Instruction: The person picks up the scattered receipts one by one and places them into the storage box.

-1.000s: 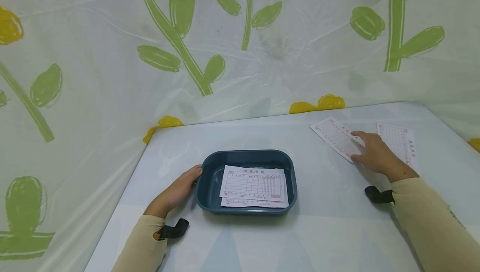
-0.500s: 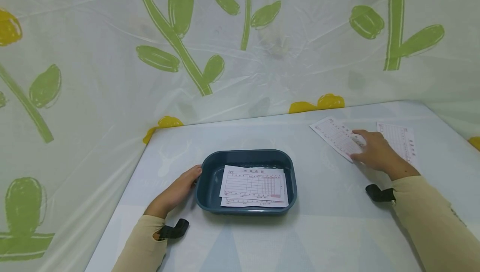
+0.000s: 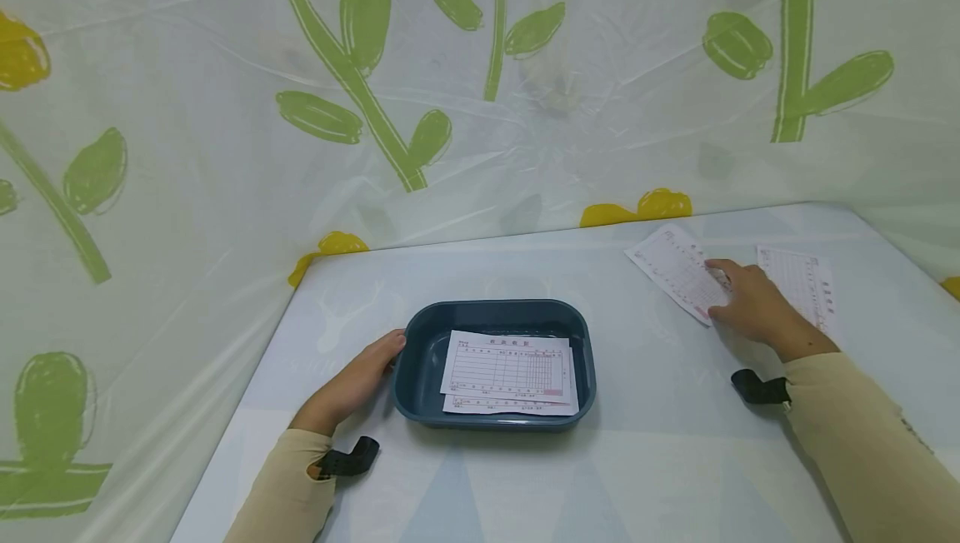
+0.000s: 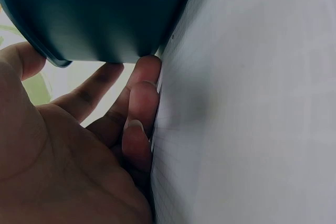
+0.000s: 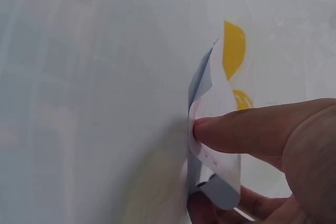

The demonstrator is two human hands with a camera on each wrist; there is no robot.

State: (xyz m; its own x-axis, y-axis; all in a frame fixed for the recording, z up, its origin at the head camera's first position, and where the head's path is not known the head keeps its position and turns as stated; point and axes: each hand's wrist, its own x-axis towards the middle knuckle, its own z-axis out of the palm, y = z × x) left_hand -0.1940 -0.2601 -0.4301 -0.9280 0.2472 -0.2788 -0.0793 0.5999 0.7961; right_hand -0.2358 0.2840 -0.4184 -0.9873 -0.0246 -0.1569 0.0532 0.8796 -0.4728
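Observation:
Along the left side of a dark blue-green tray (image 3: 491, 422) rests my left hand (image 3: 352, 385); its fingertips touch the outer wall and its thumb (image 4: 29, 61) lies at the rim. Two printed receipt slips (image 3: 506, 368) overlap inside the tray. At the back right, my right hand (image 3: 752, 304) pinches a receipt slip (image 3: 670, 266). In the right wrist view the thumb (image 5: 220, 132) presses this slip (image 5: 215, 93), which bends upward, while fingers lie beneath its near edge. Just right of that hand another receipt slip (image 3: 798, 281) lies flat, partly covered by the hand.
A pale patterned cloth covers the table (image 3: 652, 460). Behind it hangs a white sheet (image 3: 637, 143) with green leaves and yellow flowers. Each wrist carries a black camera mount, as on the left wrist (image 3: 352, 455).
The pinched slip has bent upward, its far edge a little higher and farther back than before. The left hand, the tray and the slips inside have stayed in place.

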